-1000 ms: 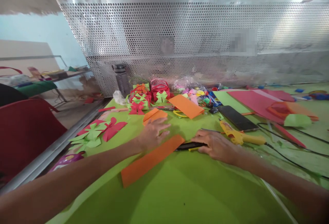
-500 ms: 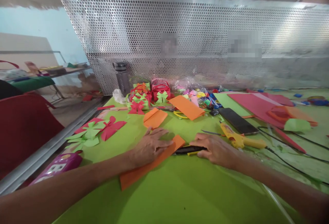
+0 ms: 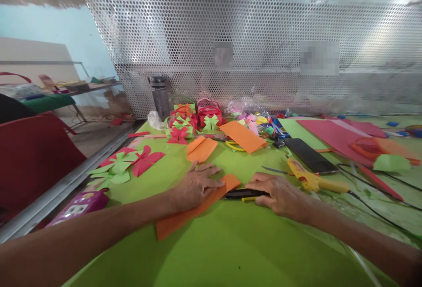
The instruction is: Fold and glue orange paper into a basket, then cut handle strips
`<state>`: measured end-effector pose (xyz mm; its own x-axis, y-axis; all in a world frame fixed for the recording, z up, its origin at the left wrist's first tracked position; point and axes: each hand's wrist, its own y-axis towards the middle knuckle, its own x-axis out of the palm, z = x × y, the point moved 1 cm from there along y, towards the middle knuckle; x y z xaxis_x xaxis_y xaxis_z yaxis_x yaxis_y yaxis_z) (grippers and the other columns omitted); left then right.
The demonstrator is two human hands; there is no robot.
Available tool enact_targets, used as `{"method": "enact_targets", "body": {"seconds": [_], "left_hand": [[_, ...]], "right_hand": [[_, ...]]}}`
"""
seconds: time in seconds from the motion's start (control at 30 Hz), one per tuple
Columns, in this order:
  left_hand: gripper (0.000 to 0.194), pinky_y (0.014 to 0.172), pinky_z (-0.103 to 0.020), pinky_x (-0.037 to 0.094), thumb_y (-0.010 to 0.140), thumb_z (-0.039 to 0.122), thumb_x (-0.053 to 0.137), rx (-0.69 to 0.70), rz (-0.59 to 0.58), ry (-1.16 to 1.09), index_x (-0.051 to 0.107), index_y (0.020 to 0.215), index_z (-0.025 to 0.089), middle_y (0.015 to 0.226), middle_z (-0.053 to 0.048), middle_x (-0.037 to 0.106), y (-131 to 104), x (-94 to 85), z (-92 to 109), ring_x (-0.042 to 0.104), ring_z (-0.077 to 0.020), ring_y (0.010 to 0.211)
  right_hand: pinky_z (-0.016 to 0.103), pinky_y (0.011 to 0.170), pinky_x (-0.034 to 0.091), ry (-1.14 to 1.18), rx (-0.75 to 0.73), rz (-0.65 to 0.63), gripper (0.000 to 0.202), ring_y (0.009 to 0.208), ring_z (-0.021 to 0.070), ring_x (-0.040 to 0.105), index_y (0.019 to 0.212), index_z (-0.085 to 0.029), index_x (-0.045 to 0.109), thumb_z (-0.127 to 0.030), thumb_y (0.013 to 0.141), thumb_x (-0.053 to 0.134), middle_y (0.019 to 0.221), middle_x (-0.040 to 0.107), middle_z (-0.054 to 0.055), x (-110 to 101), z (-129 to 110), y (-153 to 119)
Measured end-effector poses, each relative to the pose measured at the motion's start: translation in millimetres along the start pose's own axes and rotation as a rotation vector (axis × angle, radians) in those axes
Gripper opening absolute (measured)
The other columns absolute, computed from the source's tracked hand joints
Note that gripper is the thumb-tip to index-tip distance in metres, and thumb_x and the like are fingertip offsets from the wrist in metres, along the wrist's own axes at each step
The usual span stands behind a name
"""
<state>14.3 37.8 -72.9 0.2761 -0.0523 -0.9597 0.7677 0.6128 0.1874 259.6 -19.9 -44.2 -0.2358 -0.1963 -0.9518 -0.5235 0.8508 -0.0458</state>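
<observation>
My left hand (image 3: 194,188) lies with fingers spread, pressing a folded orange paper strip (image 3: 171,224) onto the green tabletop (image 3: 204,260). The strip runs slantwise under the palm. Close to its upper right end is a long black tool with yellow parts (image 3: 242,194); its exact kind is unclear, and whether it touches the paper I cannot tell. My right hand (image 3: 278,192) is closed around the tool's right end, hiding that part. Just beyond my left hand rests a folded orange paper piece (image 3: 201,148), with a larger orange sheet (image 3: 244,136) behind.
To the right lie a yellow glue gun (image 3: 316,179) with a black cord, a phone (image 3: 310,155) and red paper sheets (image 3: 332,137). On the left are cut paper bows (image 3: 120,164) and a purple case (image 3: 82,205). Red boxes (image 3: 209,113) and a bottle (image 3: 158,96) stand behind.
The view has shifted slightly, so everything sits a little further right. Both hands, the strip and the tool keep nearly the same positions relative to each other.
</observation>
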Motion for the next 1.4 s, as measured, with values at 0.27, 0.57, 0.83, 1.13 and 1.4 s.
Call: {"method": "enact_targets", "body": {"seconds": [0.27,0.57,0.83,1.13,1.4], "left_hand": [[0.030,0.106,-0.060,0.015,0.088,0.022,0.049,0.006,-0.003,0.008,0.064,0.111,0.034,0.134,-0.007,0.053,0,-0.4,1,0.044,-0.0255,0.126],[0.028,0.105,-0.061,0.017,0.091,0.028,0.044,-0.003,-0.008,-0.001,0.065,0.110,0.033,0.134,-0.007,0.053,1,-3.2,4,0.043,-0.0253,0.126],[0.027,0.106,-0.060,0.018,0.090,0.027,0.047,-0.006,-0.020,-0.005,0.065,0.109,0.034,0.133,-0.006,0.054,1,-5.5,6,0.044,-0.0251,0.126],[0.026,0.107,-0.059,0.015,0.090,0.028,0.048,-0.028,-0.037,0.009,0.066,0.108,0.033,0.132,-0.006,0.054,2,-9.4,11,0.045,-0.0247,0.125],[0.027,0.107,-0.058,0.016,0.090,0.025,0.048,-0.035,-0.035,0.032,0.065,0.109,0.032,0.133,-0.006,0.054,1,-5.6,10,0.045,-0.0236,0.125]], "right_hand": [[0.029,0.069,0.038,-0.014,-0.027,-0.017,0.025,0.078,0.0186,0.056,0.101,-0.020,0.063,-0.015,0.079,0.054,0.089,0.058,0.004,2,-3,4],[0.028,0.070,0.038,0.010,-0.075,-0.011,0.024,0.080,0.0186,0.056,0.101,-0.021,0.063,-0.015,0.079,0.055,0.089,0.058,0.004,6,-9,7],[0.028,0.068,0.038,-0.004,-0.068,-0.043,0.019,0.077,0.0180,0.055,0.098,-0.020,0.063,-0.018,0.081,0.054,0.087,0.057,0.004,4,-18,9],[0.028,0.073,0.040,0.021,-0.103,-0.041,0.028,0.084,0.0193,0.057,0.105,-0.023,0.063,-0.016,0.080,0.053,0.095,0.062,0.005,2,-35,10],[0.029,0.073,0.041,0.034,-0.128,-0.043,0.026,0.085,0.0195,0.057,0.104,-0.022,0.063,-0.017,0.081,0.054,0.096,0.061,0.006,7,-40,13]]}}
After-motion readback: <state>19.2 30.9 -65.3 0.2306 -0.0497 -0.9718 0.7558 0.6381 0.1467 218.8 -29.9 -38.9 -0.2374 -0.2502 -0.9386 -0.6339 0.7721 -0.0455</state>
